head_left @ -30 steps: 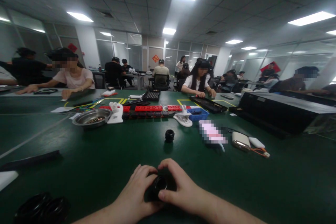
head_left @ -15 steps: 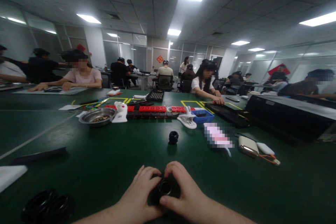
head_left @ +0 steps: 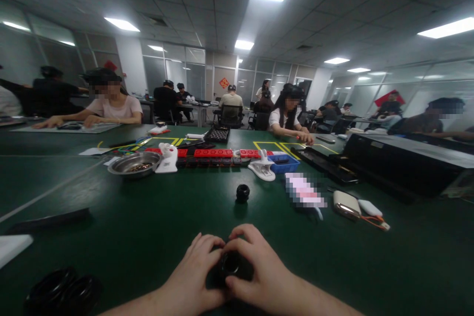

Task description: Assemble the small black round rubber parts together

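At the near edge of the view, my left hand (head_left: 192,271) and my right hand (head_left: 261,269) curl around a glossy black ring-shaped part (head_left: 231,263) with a round hole facing up. My right thumb and fingers close on it from the right. My left fingers wrap it from the left, partly hiding it. Beyond my hands, a similar small black ridged ring part (head_left: 243,193) stands on the green table (head_left: 148,217). Larger glossy black rings (head_left: 61,290) lie together at the lower left, partly cut off by the frame.
Across the table are a metal bowl (head_left: 134,172) with small brass-coloured pieces, a row of red blocks (head_left: 213,153), white clips (head_left: 262,170) and a blue tray (head_left: 283,170). A power bank (head_left: 346,206) lies right, near a long black case (head_left: 396,168). Several people sit beyond.
My right fingers have shifted slightly left and further over the black ring-shaped part. My left hand has hardly moved. The whole view has slid a little.
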The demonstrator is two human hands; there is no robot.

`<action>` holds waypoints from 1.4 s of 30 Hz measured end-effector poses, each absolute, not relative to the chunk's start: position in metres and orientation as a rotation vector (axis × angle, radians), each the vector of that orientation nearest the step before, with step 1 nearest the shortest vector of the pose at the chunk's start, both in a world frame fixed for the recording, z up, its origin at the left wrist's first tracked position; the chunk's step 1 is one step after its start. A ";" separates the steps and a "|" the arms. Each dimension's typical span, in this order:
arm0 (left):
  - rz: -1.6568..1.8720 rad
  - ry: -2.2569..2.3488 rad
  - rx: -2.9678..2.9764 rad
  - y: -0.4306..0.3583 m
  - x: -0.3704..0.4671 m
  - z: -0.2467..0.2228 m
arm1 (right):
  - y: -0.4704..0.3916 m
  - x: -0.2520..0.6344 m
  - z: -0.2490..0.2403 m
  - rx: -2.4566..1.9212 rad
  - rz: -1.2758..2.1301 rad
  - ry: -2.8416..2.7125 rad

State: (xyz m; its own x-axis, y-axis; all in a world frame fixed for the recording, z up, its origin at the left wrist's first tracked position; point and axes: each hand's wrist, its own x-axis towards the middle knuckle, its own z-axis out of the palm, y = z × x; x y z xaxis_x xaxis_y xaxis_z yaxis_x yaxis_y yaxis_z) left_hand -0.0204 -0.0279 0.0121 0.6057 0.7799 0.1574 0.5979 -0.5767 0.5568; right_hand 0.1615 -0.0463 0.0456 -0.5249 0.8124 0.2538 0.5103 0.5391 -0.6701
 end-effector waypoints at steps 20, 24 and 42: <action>0.539 1.100 2.390 -0.028 -0.021 0.013 | -0.047 0.163 0.047 -1.204 0.777 -2.177; 0.513 1.104 2.383 -0.027 -0.020 0.013 | -0.047 0.161 0.045 -1.241 0.719 -2.178; 0.475 1.092 2.386 -0.026 -0.020 0.010 | -0.048 0.164 0.051 -0.925 0.940 -2.246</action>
State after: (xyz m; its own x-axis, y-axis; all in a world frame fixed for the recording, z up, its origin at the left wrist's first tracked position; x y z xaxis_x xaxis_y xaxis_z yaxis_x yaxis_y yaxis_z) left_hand -0.0202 -0.0257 0.0100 0.6234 0.7736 0.1138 0.6107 -0.5726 0.5469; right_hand 0.1638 -0.0476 0.0508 -0.6246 0.7542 0.2026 0.3848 0.5230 -0.7605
